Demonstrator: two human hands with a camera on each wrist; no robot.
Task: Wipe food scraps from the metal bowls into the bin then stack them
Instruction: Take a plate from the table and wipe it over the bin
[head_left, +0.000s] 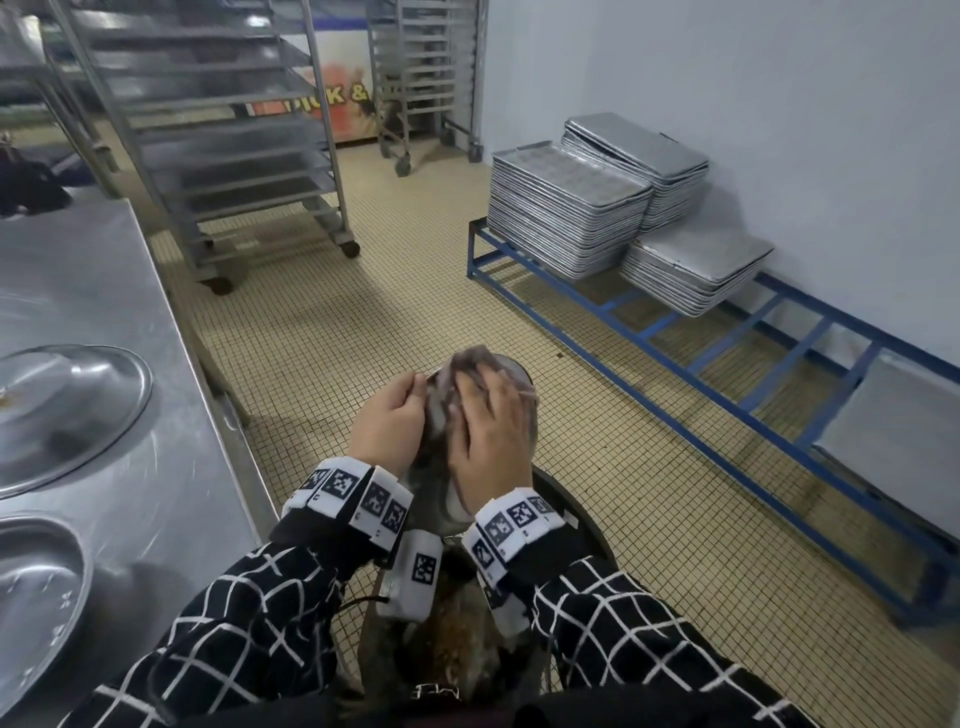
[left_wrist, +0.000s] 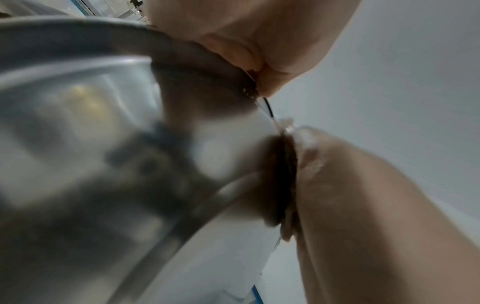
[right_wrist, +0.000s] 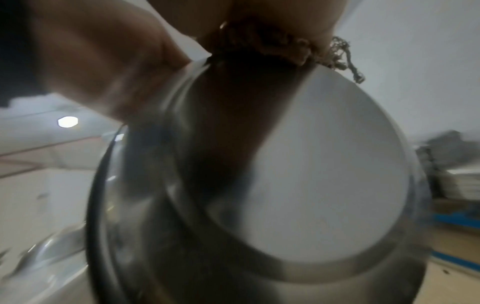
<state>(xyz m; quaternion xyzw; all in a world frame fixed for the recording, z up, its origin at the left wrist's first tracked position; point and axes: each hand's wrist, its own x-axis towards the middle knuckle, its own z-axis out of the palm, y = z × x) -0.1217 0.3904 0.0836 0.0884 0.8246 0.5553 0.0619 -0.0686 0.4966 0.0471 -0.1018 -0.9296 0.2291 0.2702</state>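
Note:
A metal bowl (head_left: 525, 415) is held tilted over the black bin (head_left: 574, 512), which holds brown food scraps (head_left: 452, 649). My left hand (head_left: 390, 415) grips the bowl's rim on its left side; the left wrist view shows fingers (left_wrist: 246, 41) pinching the rim of the bowl (left_wrist: 78, 123). My right hand (head_left: 491, 436) lies with fingers stretched on a grey-brown cloth (head_left: 467, 364) and presses it into the bowl. In the right wrist view the cloth (right_wrist: 272, 45) is bunched under the fingertips at the far edge of the bowl (right_wrist: 311, 164).
Two more metal bowls (head_left: 67, 415) (head_left: 31, 587) sit on the steel table (head_left: 171, 364) to my left. Stacks of baking trays (head_left: 566, 208) rest on a blue frame (head_left: 727, 374) along the right wall. Wheeled tray racks (head_left: 218, 130) stand behind on the tiled floor.

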